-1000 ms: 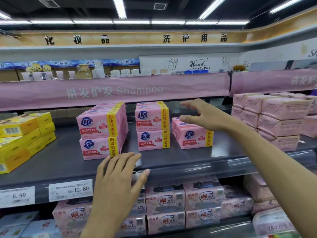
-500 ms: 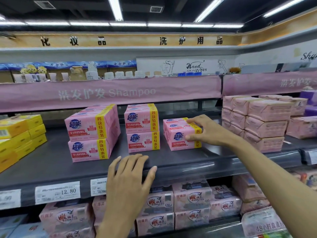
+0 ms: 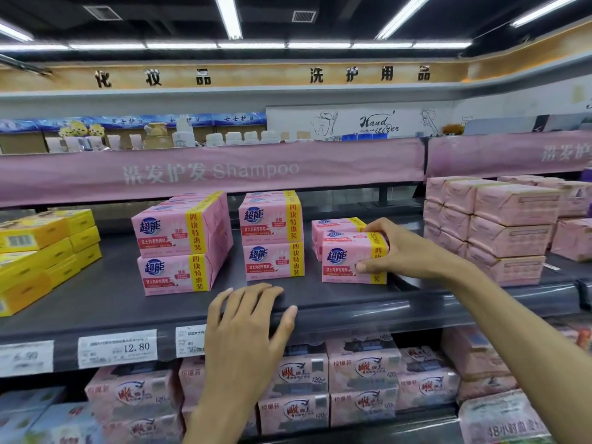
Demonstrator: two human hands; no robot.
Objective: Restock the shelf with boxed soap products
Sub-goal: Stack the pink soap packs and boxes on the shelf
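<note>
So, far left of the dark shelf (image 3: 96,302) there's a pile of flat yellow boxes (image 3: 41,251), with a 6.90 tag (image 3: 25,357) on the front rail below them and a 12.80 tag (image 3: 118,347) just right of that.

Next along is a two-high stack of pink soap boxes (image 3: 179,248) with yellow bands, turned a bit at an angle, with more of them behind it. Beside it, apart by a small gap, is a second two-high stack (image 3: 272,235) facing square to the front.

The person's left hand (image 3: 246,328) lies palm down on the near lip of the shelf, below the gap between those stacks. Its fingers are spread and pretty much flat, holding nothing, and it covers part of a third tag.

Right of the middle stack, the right hand (image 3: 403,248) is clamped on a single pink soap box (image 3: 346,261): thumb on the front face, fingers curled over the top right edge. That box looks to be sitting on the shelf near the front, with another one (image 3: 333,225) touching it from behind, nudged a little left.

Far right are stacked pink wrapped packs (image 3: 506,225), three high. A pink "Shampoo" banner (image 3: 211,171) runs above it all, and more pink packs (image 3: 320,386) fill the shelf underneath.
</note>
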